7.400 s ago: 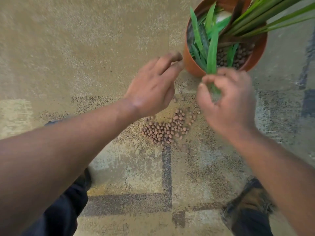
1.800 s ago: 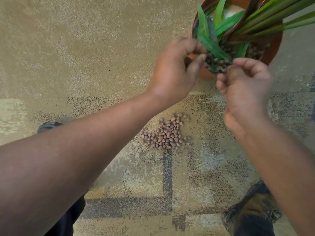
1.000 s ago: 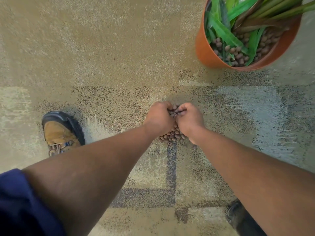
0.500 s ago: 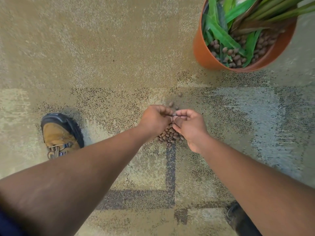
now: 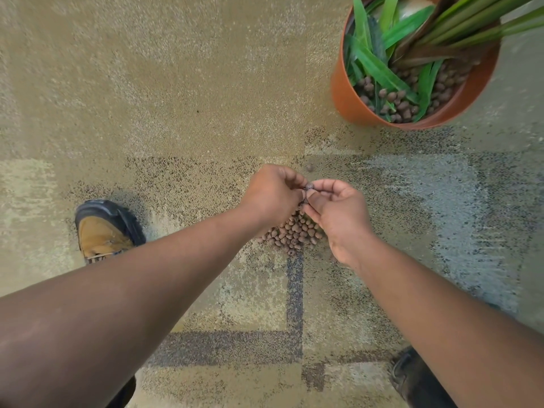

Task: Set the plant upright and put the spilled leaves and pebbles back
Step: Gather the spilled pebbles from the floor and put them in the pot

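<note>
While the pot [image 5: 347, 98] stands upright with leaves [image 5: 379, 69] inside, we judge the job unfinished: our left hand [image 5: 272, 194] and right hand [image 5: 335, 212] curl fingers around a few pebbles, above the pebble pile [image 5: 291, 232] on the carpet [image 5: 176, 83].

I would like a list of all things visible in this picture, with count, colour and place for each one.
pot: one, orange, upright, top right on the carpet
plant: one, green leaves, in the pot
pebbles in the pot: many, brown, near side
pebble pile: many, brown, on the carpet under the hands
stray pebble: one, brown, just beyond the hands
carpet: one, tan with dark patterns
shoes: two, tan-and-black at left, dark at bottom right
left hand: curled, pinching pebbles
right hand: curled, pinching pebbles
</note>
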`<state>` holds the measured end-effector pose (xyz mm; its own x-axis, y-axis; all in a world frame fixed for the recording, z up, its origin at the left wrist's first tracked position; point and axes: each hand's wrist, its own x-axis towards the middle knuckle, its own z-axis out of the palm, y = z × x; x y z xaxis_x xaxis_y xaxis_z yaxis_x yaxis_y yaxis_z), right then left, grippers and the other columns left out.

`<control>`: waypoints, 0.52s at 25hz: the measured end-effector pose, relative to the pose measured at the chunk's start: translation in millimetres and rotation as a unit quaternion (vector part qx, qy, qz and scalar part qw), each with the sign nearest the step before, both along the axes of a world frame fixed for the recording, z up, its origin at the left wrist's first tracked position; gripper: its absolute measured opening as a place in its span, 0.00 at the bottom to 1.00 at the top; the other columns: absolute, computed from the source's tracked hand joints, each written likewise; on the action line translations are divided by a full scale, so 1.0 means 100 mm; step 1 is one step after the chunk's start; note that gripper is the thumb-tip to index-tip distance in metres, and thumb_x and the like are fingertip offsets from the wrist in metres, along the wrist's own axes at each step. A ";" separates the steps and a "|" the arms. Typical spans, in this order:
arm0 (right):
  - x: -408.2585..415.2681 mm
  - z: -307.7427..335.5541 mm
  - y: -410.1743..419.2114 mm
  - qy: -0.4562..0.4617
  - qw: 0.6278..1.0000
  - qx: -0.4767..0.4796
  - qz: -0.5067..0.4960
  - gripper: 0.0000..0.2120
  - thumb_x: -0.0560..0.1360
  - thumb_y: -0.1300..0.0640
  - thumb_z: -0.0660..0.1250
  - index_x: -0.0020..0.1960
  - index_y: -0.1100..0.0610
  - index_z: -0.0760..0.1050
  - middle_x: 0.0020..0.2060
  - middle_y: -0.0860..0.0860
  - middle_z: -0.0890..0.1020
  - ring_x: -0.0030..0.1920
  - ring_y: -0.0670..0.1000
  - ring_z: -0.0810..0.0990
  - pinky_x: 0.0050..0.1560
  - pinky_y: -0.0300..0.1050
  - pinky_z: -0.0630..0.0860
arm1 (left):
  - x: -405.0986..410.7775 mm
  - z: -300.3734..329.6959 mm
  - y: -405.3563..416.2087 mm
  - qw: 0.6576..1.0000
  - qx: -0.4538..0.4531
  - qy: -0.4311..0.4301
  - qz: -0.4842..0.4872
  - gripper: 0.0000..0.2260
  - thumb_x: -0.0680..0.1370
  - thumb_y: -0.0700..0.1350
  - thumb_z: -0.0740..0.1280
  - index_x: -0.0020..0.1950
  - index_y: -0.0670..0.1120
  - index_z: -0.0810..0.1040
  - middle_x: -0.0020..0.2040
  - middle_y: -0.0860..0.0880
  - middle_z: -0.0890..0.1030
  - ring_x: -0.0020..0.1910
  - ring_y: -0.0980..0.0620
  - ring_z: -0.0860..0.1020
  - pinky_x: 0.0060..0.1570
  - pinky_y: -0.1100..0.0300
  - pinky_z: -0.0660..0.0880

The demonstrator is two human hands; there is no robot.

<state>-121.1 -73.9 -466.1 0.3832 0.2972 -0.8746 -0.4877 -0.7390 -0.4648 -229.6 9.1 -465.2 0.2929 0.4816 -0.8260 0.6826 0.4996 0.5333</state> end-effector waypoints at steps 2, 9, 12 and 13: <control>-0.01 -0.02 0.00 -0.008 1.000 -0.006 0.029 0.08 0.78 0.68 0.71 0.50 0.56 0.82 0.45 0.52 0.87 0.47 0.49 0.88 0.48 0.40 0.85 | 0.01 -0.04 -0.02 1.000 -0.011 0.012 -0.002 0.08 0.78 0.35 0.73 0.47 0.48 0.85 0.48 0.50 0.85 0.50 0.50 0.84 0.57 0.50 0.82; 0.03 -0.20 -0.10 -0.032 0.994 -0.032 0.100 0.06 0.76 0.65 0.74 0.50 0.55 0.83 0.45 0.51 0.88 0.47 0.50 0.88 0.52 0.47 0.85 | -0.05 -0.17 -0.06 0.999 0.000 0.014 -0.038 0.08 0.76 0.35 0.74 0.44 0.49 0.85 0.48 0.55 0.85 0.52 0.60 0.82 0.61 0.54 0.81; 0.03 -0.20 -0.15 -0.048 0.991 -0.045 0.119 0.07 0.76 0.65 0.74 0.50 0.55 0.83 0.45 0.51 0.88 0.48 0.53 0.88 0.53 0.49 0.85 | -0.10 -0.20 -0.09 0.999 -0.008 0.015 -0.039 0.10 0.77 0.33 0.72 0.41 0.47 0.85 0.52 0.53 0.86 0.64 0.57 0.80 0.66 0.57 0.77; 0.03 -0.17 -0.16 -0.047 0.991 -0.048 0.115 0.07 0.76 0.66 0.74 0.50 0.56 0.82 0.45 0.52 0.87 0.49 0.54 0.88 0.53 0.50 0.85 | -0.12 -0.19 -0.09 0.999 -0.015 0.017 -0.032 0.10 0.77 0.32 0.71 0.42 0.45 0.85 0.53 0.51 0.86 0.66 0.56 0.79 0.63 0.62 0.77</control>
